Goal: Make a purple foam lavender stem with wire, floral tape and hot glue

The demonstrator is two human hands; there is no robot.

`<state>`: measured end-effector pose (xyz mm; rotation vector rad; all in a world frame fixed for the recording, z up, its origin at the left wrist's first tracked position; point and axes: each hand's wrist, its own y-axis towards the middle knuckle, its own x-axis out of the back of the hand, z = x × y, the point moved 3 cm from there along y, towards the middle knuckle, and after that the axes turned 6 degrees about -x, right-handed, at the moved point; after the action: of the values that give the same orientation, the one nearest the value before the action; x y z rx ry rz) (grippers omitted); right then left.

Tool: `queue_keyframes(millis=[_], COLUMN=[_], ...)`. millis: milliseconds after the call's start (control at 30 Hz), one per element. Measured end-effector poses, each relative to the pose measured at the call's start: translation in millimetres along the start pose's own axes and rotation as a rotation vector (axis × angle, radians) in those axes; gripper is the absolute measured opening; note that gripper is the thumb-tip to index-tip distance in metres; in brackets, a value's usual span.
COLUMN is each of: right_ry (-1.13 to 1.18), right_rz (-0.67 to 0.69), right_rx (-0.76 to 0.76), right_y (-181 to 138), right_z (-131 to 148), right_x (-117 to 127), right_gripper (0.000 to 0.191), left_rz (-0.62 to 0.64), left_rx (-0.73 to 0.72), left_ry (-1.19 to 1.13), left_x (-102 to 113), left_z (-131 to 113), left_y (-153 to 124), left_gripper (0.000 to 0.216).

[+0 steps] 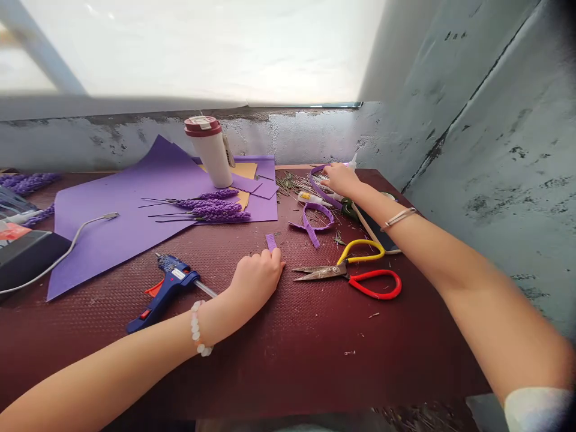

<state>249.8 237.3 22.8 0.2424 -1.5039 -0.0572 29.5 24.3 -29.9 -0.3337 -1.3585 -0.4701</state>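
My left hand (256,279) rests on the table, its fingers closed on a short purple paper strip (270,242) that sticks out past the knuckles. At the back right, my right hand (341,179) reaches over a pile of bits, with its fingers bent at a curved purple strip (313,183); the fingertips are partly hidden. Just in front of that hand lies a curled, fringed purple strip (310,227). Scissors (344,270) with one yellow and one red handle lie between my arms, blades slightly apart. Left of my left hand is a blue glue gun (173,285).
Purple sheets (112,222) cover the back left, bearing purple flower stems (211,210) and a lidded white cup (210,153). A white cable (85,223) runs across them. A small white bottle (314,198) and a dark phone-like slab (375,225) lie near my right forearm.
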Motion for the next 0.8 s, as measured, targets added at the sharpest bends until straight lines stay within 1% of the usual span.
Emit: queue_keyframes(millis=[67, 133, 200, 300, 333, 367, 400, 433, 500, 567, 667, 733, 800], right_ry=[0.001, 0.023, 0.057, 0.097, 0.102, 0.094, 0.084, 0.070, 0.031, -0.016, -0.085, -0.126, -0.160], right_rz=[-0.009, -0.036, -0.087, -0.202, -0.231, -0.219, -0.178, -0.127, 0.000, 0.107, 0.200, 0.246, 0.294], right_rx=[-0.024, -0.039, -0.038, -0.010, -0.002, -0.006, -0.016, -0.034, -0.078, -0.125, -0.180, -0.180, -0.148], right_y=[11, 16, 20, 27, 29, 31, 34, 35, 37, 37, 38, 41, 45], right_z=[2, 5, 8, 18, 23, 27, 32, 37, 43, 46, 44, 42, 41], right_x=[-7, -4, 11, 45, 54, 58, 58, 53, 31, 1, -35, -47, -50], right_gripper=[0.034, 0.032, 0.029, 0.042, 0.042, 0.040, 0.037, 0.034, 0.029, 0.034, 0.038, 0.038, 0.037], left_rz=[-0.002, -0.001, 0.001, 0.005, 0.005, 0.006, 0.006, 0.005, 0.006, 0.008, 0.014, 0.020, 0.025], left_rx=[-0.005, -0.012, -0.019, -0.019, -0.018, -0.017, -0.016, -0.017, -0.015, -0.011, -0.006, -0.006, -0.003], left_ry=[-0.003, -0.008, -0.015, -0.023, -0.026, -0.028, -0.029, -0.031, -0.033, -0.033, -0.037, -0.042, -0.048], left_x=[0, -1, -3, -4, -4, -3, -3, -3, -2, -2, -4, -4, -4], left_z=[0, 0, 0, 0, 0, 0, 0, 0, -1, -1, -1, -2, -2], left_y=[-3, -4, -4, -3, -3, -3, -3, -3, -3, -3, -2, -2, -2], left_gripper=[0.030, 0.029, 0.030, 0.030, 0.030, 0.030, 0.030, 0.030, 0.030, 0.029, 0.029, 0.029, 0.029])
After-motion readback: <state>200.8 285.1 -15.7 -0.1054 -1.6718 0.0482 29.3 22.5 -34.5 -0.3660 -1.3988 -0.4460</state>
